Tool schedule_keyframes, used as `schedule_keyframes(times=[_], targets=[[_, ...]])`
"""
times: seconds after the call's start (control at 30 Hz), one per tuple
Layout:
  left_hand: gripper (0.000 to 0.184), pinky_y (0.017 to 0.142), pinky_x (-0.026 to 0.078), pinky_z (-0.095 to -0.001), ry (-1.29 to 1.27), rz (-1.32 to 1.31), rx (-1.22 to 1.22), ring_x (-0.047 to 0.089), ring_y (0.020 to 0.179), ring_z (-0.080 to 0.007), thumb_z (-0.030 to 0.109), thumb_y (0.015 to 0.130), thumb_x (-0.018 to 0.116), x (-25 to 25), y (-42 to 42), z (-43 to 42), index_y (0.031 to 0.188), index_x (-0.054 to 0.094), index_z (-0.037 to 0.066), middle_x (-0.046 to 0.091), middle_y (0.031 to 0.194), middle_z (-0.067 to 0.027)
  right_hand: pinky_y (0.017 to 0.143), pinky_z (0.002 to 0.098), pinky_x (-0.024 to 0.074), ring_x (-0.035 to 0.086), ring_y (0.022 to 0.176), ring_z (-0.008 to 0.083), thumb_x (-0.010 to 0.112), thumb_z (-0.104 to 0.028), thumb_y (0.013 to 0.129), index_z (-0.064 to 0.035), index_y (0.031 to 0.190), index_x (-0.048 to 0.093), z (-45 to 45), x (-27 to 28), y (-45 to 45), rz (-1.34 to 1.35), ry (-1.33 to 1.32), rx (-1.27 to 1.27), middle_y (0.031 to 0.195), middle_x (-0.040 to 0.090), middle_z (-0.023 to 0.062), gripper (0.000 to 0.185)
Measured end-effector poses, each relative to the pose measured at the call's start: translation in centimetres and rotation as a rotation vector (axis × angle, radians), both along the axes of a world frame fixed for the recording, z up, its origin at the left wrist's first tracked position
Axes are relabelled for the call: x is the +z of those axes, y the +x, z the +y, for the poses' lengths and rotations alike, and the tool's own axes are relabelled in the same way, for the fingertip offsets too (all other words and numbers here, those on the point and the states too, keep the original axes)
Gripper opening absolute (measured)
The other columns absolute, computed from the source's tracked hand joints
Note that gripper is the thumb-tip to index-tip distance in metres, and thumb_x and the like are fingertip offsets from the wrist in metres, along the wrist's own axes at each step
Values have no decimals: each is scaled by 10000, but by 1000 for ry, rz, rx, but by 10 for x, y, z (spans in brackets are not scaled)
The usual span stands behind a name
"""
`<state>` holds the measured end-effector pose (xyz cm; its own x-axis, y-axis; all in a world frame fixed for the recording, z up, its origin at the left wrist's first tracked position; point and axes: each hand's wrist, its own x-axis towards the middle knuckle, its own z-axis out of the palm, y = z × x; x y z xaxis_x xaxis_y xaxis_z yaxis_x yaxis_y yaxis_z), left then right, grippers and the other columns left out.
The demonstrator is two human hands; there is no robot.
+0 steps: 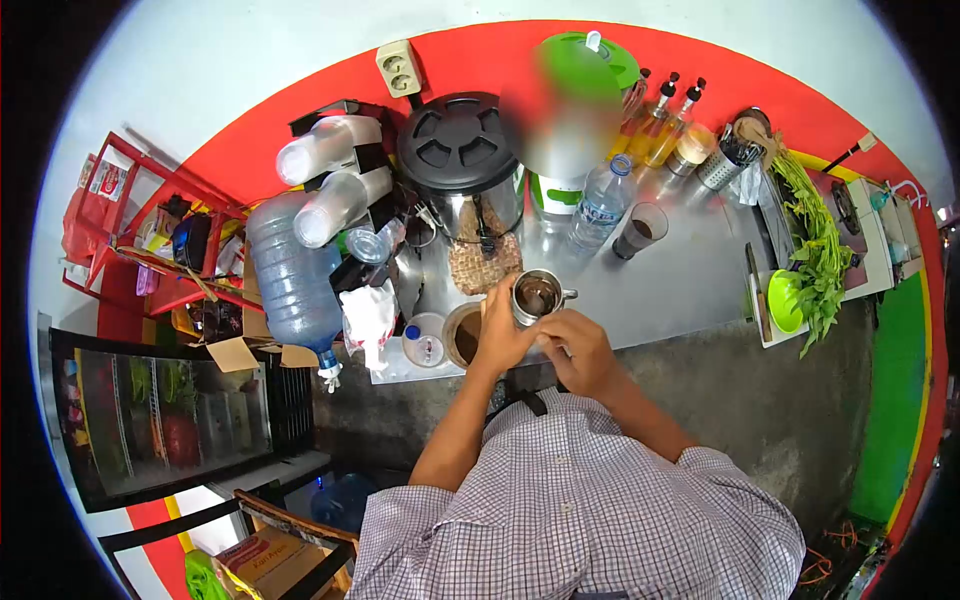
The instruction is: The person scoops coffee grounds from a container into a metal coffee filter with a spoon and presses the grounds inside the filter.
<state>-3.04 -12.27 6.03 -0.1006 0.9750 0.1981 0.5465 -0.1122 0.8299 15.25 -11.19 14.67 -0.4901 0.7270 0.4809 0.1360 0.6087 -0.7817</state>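
A shiny metal mug (527,318) with a handle on its right side is near the counter's front edge, tilted so that dark brown stuff shows inside. My left hand (499,328) is wrapped round the mug's left side. Just in front of the mug, my right hand (580,350) has its fingers curled and pinched close to the rim; what they hold, if anything, is hidden. Left of my left hand stands a round tub (450,345) with brown contents, partly covered by that hand. Beside it is a clear container (424,350) with something blue on it.
On the steel counter (690,290) stand a water bottle (596,205), a glass with dark liquid (640,230) and a black-lidded metal container (478,205). Stacked plastic cups (345,205) and a large water jug (290,270) are at left. Leafy greens (815,260) and a green bowl (786,300) lie right.
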Motion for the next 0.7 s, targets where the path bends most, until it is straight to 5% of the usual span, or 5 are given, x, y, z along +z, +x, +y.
schedule_keyframes(times=[0.2,0.4,0.7], targets=[[948,1170,366,-505,4,16,20,545,1378,-421,393,833,931,6,3,0,1554,446,13,600,1465,-221,712,417,564,701,810,350,730,-43,976,24,1005,695,15,-2,8,23,-8,-136,950,724,177,81],[970,1183,360,-491,-15,-19,14,539,1380,-417,250,729,886,2,0,-2,1567,450,31,604,1455,-199,738,421,582,720,834,362,739,-58,979,22,1011,685,0,2,1,-31,-31,15,995,727,188,102],[948,1143,368,-511,-4,56,14,538,1349,-414,453,873,898,9,5,0,1565,438,-5,612,1430,-235,859,453,622,749,1020,399,686,44,944,39,1258,694,-2,33,18,-219,99,-189,1172,729,206,314]])
